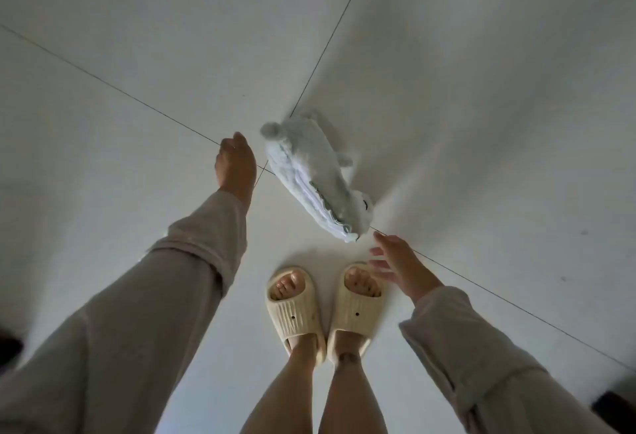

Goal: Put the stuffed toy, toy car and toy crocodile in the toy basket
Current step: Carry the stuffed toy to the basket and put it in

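A pale green plush toy crocodile [311, 173] lies on the white tiled floor just ahead of my feet, snout pointing toward my right hand, tail end toward the far left. My left hand [235, 165] hovers beside its tail end, fingers loosely curled, holding nothing. My right hand [399, 263] is spread open close to the snout, fingertips a short gap from it. Neither hand touches the toy. No stuffed toy, toy car or toy basket is in view.
My two feet in cream slippers [296, 309] stand right below the crocodile. White floor tiles with dark grout lines [137, 98] stretch all around. Dark objects sit at the left edge [8, 347] and lower right corner [616, 406].
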